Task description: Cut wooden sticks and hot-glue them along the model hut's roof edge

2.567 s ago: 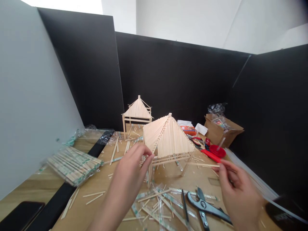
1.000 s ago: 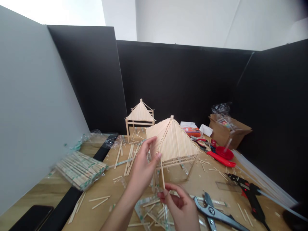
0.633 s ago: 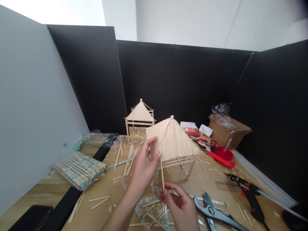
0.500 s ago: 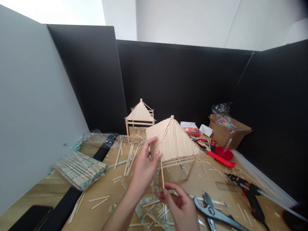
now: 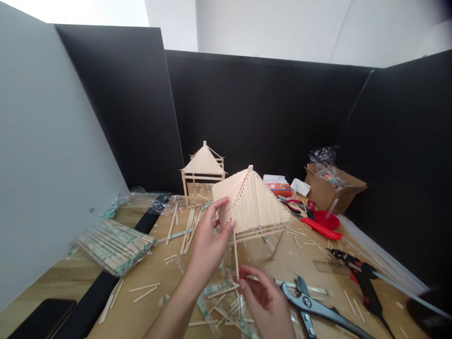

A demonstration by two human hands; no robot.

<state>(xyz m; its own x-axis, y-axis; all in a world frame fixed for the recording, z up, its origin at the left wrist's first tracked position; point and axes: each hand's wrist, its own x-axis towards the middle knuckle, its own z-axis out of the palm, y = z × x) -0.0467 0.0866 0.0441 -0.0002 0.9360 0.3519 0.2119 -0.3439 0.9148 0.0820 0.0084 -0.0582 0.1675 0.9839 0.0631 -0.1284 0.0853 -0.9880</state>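
Pinching a stick [image 5: 236, 256] low, the right hand [image 5: 264, 297] sits at six o'clock from the central model house [image 5: 254, 205]; the left hand [image 5: 210, 238] clasps its roof corner [image 5: 238, 226]. Both visible slopes [image 5: 263, 207] look covered; that stick seems unfixed.

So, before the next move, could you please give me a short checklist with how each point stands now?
1. Stick gripped: ok, the right hand pinches its lower end.
2. Front model attended: ok, the left hand is at its roof's near corner.
3. Stick's top fixed to the roof: cannot tell, the left thumb partly hides the spot.
4. Surface around the right hand tidy: not ok, loose sticks lie scattered there.
5. Glue gun at hand: ok, on the table to the right.
6. Rear model apart from both hands: ok.
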